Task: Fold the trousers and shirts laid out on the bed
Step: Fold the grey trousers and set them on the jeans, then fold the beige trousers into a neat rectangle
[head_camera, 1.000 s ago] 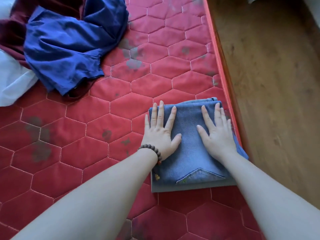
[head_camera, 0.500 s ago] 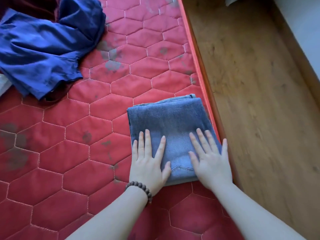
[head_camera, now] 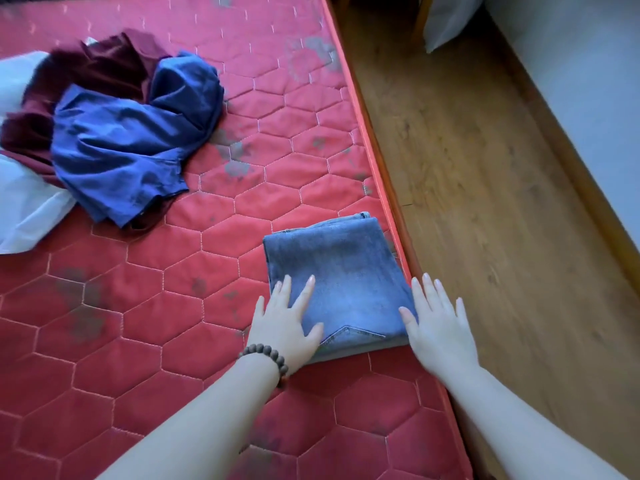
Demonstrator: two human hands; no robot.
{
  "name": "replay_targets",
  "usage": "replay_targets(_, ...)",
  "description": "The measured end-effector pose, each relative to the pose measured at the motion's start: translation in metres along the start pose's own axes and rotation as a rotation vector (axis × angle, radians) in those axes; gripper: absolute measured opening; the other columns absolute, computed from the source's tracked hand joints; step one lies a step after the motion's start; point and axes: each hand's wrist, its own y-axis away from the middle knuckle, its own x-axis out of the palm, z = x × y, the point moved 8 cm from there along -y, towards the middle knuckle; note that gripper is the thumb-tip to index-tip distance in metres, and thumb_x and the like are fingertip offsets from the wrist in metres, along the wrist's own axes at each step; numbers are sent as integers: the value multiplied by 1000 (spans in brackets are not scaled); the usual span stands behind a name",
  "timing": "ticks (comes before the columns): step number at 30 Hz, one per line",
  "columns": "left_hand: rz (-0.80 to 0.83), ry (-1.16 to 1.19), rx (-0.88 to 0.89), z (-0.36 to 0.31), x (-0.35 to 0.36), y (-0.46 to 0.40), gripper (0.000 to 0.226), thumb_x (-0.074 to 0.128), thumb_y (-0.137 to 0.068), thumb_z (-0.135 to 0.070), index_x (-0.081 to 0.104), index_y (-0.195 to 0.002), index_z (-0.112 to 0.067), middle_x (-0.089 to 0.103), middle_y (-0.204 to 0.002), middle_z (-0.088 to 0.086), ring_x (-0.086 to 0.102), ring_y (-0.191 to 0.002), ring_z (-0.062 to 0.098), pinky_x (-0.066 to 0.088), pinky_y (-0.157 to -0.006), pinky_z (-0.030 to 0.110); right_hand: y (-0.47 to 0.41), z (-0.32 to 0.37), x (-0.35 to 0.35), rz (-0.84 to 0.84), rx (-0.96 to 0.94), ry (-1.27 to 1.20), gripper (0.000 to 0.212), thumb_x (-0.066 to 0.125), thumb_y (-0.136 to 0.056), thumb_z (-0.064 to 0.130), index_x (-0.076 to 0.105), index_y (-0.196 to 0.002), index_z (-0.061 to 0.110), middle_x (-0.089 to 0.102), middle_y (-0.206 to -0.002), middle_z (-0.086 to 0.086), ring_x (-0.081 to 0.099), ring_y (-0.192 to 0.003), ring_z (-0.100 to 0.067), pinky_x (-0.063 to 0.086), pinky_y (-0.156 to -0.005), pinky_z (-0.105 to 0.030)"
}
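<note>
Red quilted mattress (head_camera: pixel 173 306) fills most of the room's view, its orange edge (head_camera: pixel 377 161) running beside a strip of wooden floor (head_camera: pixel 485 168) and a pale wall (head_camera: pixel 588 81). Far to the left on the mattress lies an unfolded heap: a blue shirt (head_camera: pixel 121 150) over a maroon garment (head_camera: pixel 86 74), with white cloth (head_camera: pixel 24 202) beneath. Folded jeans (head_camera: pixel 339 271) sit as a flat, squared packet hard against the mattress edge, well apart from the heap. A second ago both palms lay flat on top of the denim; since then they have slid back and outward to its near corners. The left hand (head_camera: pixel 284 320), beaded bracelet (head_camera: pixel 266 358) at the wrist, rests with straight fingers on the near-left corner. The right hand (head_camera: pixel 436 327), fingers likewise straight and gripping nothing, is at the near-right corner, partly over the mattress edge. That shift suggests the smoothing is over and the jeans are done, leaving the shirts to fold. Open mattress stretches between packet and heap, giving ample room to spread a shirt; the jeans, though, sit so close to the drop that a nudge rightward could tip them to the floor.
</note>
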Motion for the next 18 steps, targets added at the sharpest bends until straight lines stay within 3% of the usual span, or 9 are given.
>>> replay_targets(8, -259, 133, -214, 23, -114, 103, 71, 39, -93, -51, 11, -154, -27, 6, -162, -1, -6, -149, 16, 2, -120, 40, 66, 66, -99, -38, -94, -142, 56, 22, -104, 39, 6, -154, 23, 1, -162, 4, -1, -149, -12, 5, -120, -39)
replay_targets(18, -349, 180, -646, 141, -198, 290, 72, 35, -95, -52, 6, -155, -23, 11, -162, -3, -1, -149, 16, 9, -120, 43, 152, 239, -201, -75, -464, -91, 57, 31, -102, 39, 11, -154, 25, 1, -162, 3, 0, -149, -13, 10, -119, -42)
